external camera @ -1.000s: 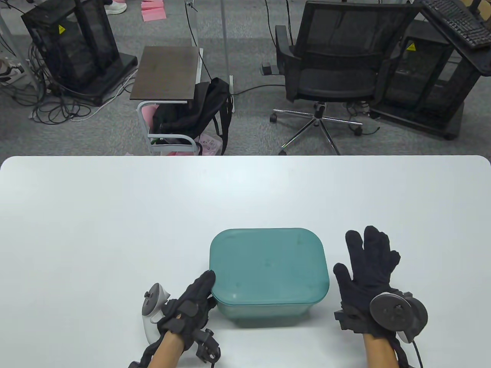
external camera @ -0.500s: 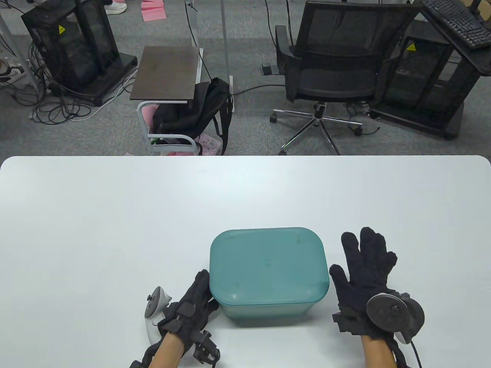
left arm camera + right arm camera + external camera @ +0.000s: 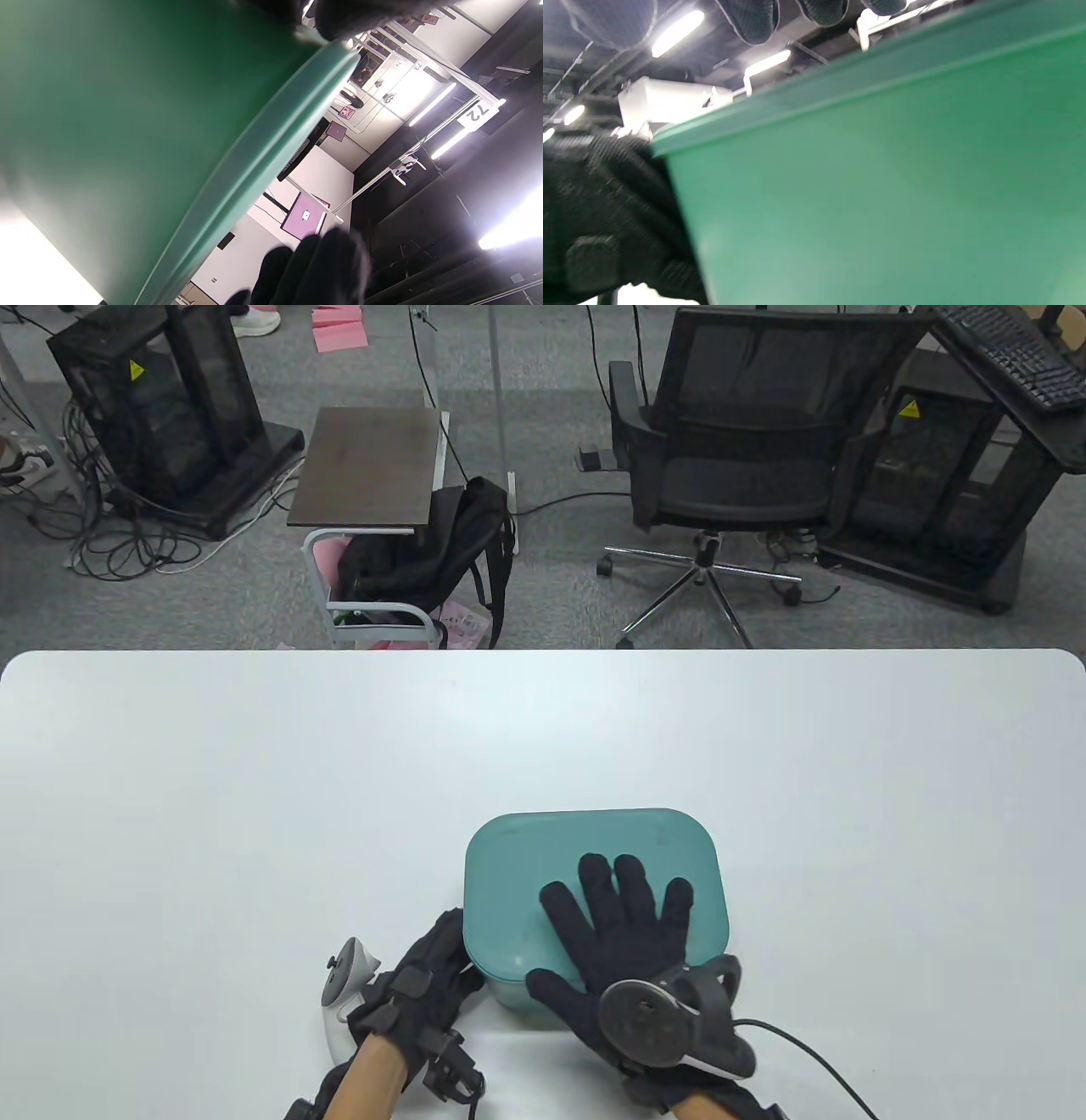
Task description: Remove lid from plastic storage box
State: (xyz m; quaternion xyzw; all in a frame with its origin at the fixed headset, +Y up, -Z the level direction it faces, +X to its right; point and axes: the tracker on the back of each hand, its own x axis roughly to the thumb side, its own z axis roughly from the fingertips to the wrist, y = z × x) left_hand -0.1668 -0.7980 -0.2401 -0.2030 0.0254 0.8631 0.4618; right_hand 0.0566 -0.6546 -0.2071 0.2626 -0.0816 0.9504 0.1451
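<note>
A teal plastic storage box [image 3: 509, 989] with its teal lid [image 3: 522, 861] on stands near the table's front edge. My right hand [image 3: 624, 912] lies flat on the lid, fingers spread, thumb off the near edge. My left hand [image 3: 434, 963] holds the box's near left corner, with fingertips [image 3: 339, 17] at the lid's rim [image 3: 271, 140]. The right wrist view shows the box wall [image 3: 882, 190], the lid's rim [image 3: 806, 101], my right fingertips [image 3: 751, 21] above it and my left glove [image 3: 598, 203] at the corner.
The white table [image 3: 254, 780] stretches wide to the left, right and behind the box. An office chair [image 3: 738, 466], a small side table [image 3: 369, 466] with a backpack [image 3: 424, 551] and black equipment racks [image 3: 161, 407] stand on the floor beyond the far edge.
My right hand has moved left from the table beside the box onto the lid. My left hand has stayed at the near left corner. The box has not moved.
</note>
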